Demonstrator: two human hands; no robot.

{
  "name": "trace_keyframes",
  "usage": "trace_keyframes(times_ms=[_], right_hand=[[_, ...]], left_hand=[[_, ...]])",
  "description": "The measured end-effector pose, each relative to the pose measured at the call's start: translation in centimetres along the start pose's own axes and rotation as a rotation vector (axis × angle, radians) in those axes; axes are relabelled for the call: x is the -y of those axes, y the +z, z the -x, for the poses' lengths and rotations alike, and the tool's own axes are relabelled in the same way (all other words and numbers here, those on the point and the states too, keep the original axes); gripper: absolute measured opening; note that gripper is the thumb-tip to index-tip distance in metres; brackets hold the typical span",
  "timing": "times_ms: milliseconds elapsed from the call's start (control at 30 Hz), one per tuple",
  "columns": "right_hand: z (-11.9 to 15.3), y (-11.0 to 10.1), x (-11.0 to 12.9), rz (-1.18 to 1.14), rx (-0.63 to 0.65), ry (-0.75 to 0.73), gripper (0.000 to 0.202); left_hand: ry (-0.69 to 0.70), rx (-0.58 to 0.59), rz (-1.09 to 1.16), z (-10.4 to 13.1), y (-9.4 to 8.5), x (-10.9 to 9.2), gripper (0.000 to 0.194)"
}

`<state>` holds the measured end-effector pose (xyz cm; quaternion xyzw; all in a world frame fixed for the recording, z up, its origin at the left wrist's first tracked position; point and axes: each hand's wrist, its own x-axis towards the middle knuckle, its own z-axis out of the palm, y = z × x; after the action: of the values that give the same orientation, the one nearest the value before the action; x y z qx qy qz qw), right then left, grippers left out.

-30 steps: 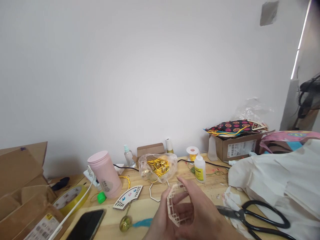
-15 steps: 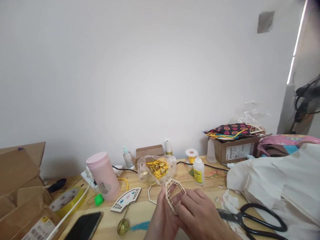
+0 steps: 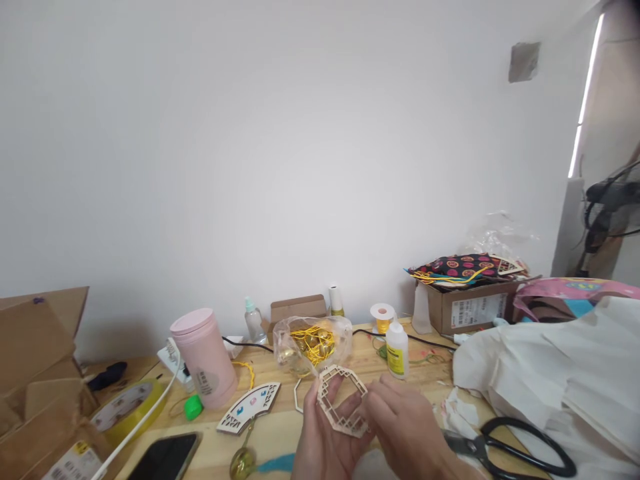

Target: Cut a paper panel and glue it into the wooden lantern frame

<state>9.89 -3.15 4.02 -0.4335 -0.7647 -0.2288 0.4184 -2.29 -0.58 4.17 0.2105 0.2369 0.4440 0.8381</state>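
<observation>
A pale octagonal wooden frame [image 3: 322, 402] with lattice edges and an open centre is tilted up above the front of the table. My left hand [image 3: 330, 455] grips it from below and the left, thumb along the left edge and fingers behind. At its right edge, my right hand [image 3: 403, 421] has its fingers pinched together against the rim; whether they hold anything small besides the frame is hidden. Behind the left hand lies a thin white octagonal outline piece [image 3: 298, 398], partly covered. A fan-shaped decorated piece [image 3: 250, 407] with a gold bell [image 3: 242, 463] and blue tassel [image 3: 276, 463] lies to the left.
Behind the hands are a clear bag of gold bells and yellow cord [image 3: 314, 343] and a glue bottle [image 3: 397, 351]. Black scissors [image 3: 480, 448] and white cloth [image 3: 550, 373] lie right. A phone [image 3: 164, 456], pink tumbler [image 3: 204, 357], yellow tape roll [image 3: 127, 413] and cardboard box [image 3: 45, 400] occupy the left.
The frame has turned to face me more fully, showing its whole opening. My right hand has shifted slightly right, from across the frame to its right edge. The view has tilted slightly.
</observation>
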Motion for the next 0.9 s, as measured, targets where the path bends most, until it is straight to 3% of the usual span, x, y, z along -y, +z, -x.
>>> trace_keyframes(times_ms=[67,200,367,600,733,900], right_hand=[[0.3,0.2,-0.6,0.018,0.018,0.065,0.042],[0.4,0.2,-0.8,0.038,0.094,-0.044,0.036],[-0.1,-0.3,-0.1,0.153,0.273,-0.146,0.008],[0.3,0.7,-0.2,0.069,0.329,-0.227,0.012],[0.6,0.2,-1.2,0.006,0.383,-0.091,0.009],[0.1,-1.4,-3.5,0.109,0.422,0.16,0.023]], left_hand=[[0.02,-0.016,0.017,0.0,0.2,-0.2,0.025],[0.038,0.011,0.04,-0.5,-0.3,-0.2,0.024],[0.042,0.054,0.01,-0.9,-1.2,-0.2,0.023],[0.09,-0.076,-0.058,-0.6,-0.5,0.3,0.023],[0.06,-0.022,0.01,-0.6,-1.1,-0.2,0.03],[0.062,0.055,-0.003,-0.6,-2.2,-1.4,0.031]])
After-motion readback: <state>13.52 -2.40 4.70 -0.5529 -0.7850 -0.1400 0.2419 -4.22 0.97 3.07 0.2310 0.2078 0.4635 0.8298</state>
